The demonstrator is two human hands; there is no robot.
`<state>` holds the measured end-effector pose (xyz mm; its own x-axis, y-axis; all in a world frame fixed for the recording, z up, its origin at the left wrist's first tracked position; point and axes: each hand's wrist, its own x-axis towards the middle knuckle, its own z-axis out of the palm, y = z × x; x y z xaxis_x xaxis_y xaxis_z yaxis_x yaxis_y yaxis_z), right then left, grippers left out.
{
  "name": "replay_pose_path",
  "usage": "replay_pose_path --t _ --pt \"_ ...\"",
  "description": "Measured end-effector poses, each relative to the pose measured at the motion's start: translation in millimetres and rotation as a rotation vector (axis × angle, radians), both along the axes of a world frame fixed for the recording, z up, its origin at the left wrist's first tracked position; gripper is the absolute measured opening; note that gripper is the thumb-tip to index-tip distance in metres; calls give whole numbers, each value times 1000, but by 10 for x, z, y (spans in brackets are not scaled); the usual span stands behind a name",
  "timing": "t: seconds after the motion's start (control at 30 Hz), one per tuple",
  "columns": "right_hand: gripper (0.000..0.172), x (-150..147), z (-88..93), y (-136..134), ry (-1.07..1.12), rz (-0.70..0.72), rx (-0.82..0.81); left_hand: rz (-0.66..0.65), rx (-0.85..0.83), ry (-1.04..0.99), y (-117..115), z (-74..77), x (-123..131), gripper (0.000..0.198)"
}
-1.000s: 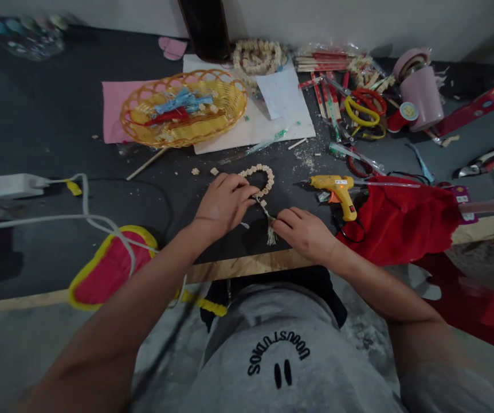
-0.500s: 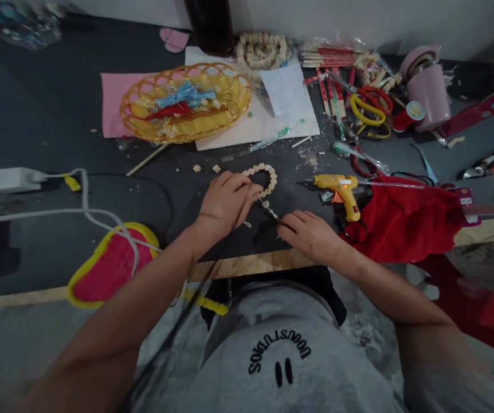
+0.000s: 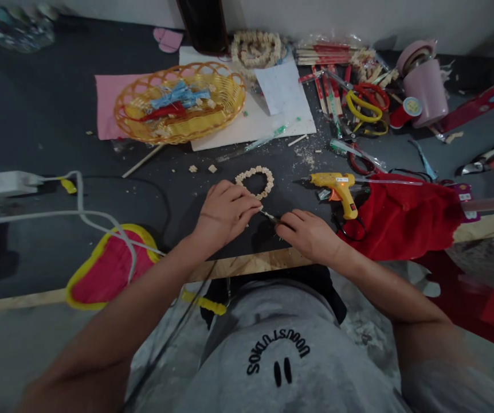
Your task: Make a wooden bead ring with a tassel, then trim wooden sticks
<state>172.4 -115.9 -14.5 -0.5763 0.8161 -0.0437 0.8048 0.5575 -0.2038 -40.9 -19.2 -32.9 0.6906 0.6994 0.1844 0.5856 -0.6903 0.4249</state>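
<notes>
The dark counter (image 3: 49, 115) is cluttered; the left hand (image 3: 224, 211) pinches a cord (image 3: 267, 214) beside a beaded loop (image 3: 270, 182), the right hand (image 3: 306, 232) pinching it further along.

A yellow basket (image 3: 232, 98) overlaps a pink sheet (image 3: 104, 106), and a red spool (image 3: 399, 117) touches a pink container (image 3: 426, 94).

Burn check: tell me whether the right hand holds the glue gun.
No, the glue gun lies on the table, apart from the right hand.
</notes>
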Motion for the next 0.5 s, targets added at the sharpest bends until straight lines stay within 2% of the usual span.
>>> replay_pose_path --t 0.1,0.3,0.4,0.5 --pt "22 35 -33 -5 69 26 -10 -6 -64 -44 -16 -19 -28 19" --pt "25 62 -57 -97 372 47 -138 -7 -162 -75 -28 2 -38 18" --pt "26 49 -45 -136 461 -4 -185 2 -162 -83 -32 22 -40 20" --pt "18 30 -58 -144 468 -135 -123 10 -130 -95 -41 34 -30 21"
